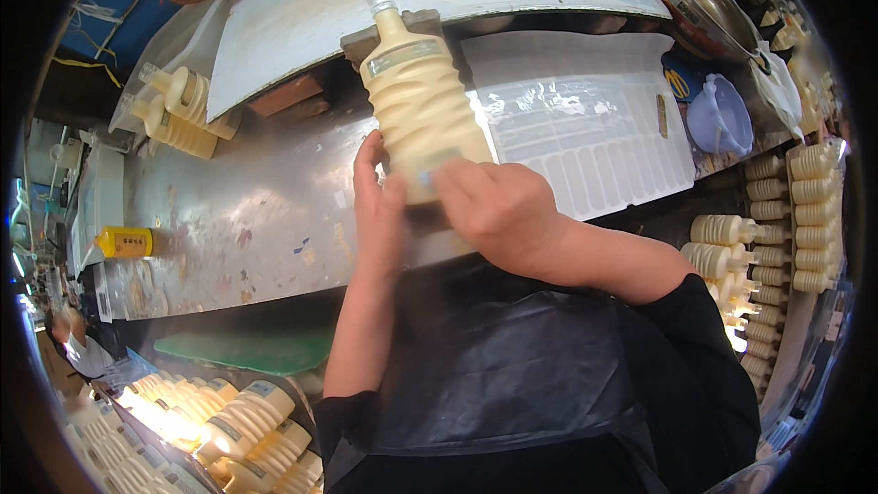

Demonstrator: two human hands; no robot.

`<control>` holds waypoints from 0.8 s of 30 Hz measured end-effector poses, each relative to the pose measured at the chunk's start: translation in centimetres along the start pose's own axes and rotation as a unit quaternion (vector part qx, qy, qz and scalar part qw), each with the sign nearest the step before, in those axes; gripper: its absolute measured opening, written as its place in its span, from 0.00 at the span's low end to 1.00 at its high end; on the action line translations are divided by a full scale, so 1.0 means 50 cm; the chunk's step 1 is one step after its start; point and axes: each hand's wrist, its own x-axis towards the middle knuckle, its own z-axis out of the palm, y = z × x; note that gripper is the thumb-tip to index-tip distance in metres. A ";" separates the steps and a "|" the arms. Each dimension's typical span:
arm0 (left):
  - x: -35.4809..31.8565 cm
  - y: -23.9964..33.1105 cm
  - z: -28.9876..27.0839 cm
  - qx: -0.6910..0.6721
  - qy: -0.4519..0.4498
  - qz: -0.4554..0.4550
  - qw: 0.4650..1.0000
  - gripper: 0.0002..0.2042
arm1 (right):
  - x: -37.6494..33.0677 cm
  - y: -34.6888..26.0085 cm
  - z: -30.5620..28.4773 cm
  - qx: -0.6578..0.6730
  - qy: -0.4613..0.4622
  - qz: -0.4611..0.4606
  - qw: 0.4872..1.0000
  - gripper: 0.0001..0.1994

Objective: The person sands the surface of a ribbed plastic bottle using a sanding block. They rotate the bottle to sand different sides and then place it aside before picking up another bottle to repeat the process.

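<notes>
A cream-coloured ribbed bottle (425,96) with a clear threaded neck lies tilted over the workbench, its neck pointing away from me. My left hand (379,187) grips its lower left side, thumb in front and fingers behind. Against the lower front of the bottle, my right hand (501,206) has its fingers closed together. A small pale bluish spot shows at those fingertips, too blurred to name. Behind the bottle's upper part is a brown block (358,44). Right of the bottle lies a translucent sheet of labels (585,119).
Two more cream bottles (183,105) lie at the back left. A yellow container (125,241) rests on the metal bench (247,210). A lilac bucket (720,116) stands right. Several bottles fill a crate (251,421) lower left, and others (722,242) are stacked at right.
</notes>
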 end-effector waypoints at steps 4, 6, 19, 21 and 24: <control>0.020 0.022 0.027 -0.063 0.057 -0.089 0.992 0.35 | -0.002 -0.017 0.007 -0.074 0.010 -0.021 0.997 0.04; 0.023 0.026 0.035 -0.028 0.061 -0.086 0.994 0.34 | -0.005 -0.021 0.004 -0.097 0.012 -0.032 0.995 0.04; -0.017 -0.028 0.030 -0.129 0.049 -0.039 0.990 0.36 | -0.007 0.063 -0.017 0.244 -0.151 0.378 0.880 0.32; -0.020 -0.013 0.046 -0.122 0.055 -0.053 0.990 0.37 | -0.008 0.063 0.009 0.275 -0.137 0.413 0.857 0.33; -0.023 0.006 0.055 -0.121 0.057 -0.059 0.989 0.38 | -0.007 0.073 0.021 0.319 -0.133 0.439 0.830 0.35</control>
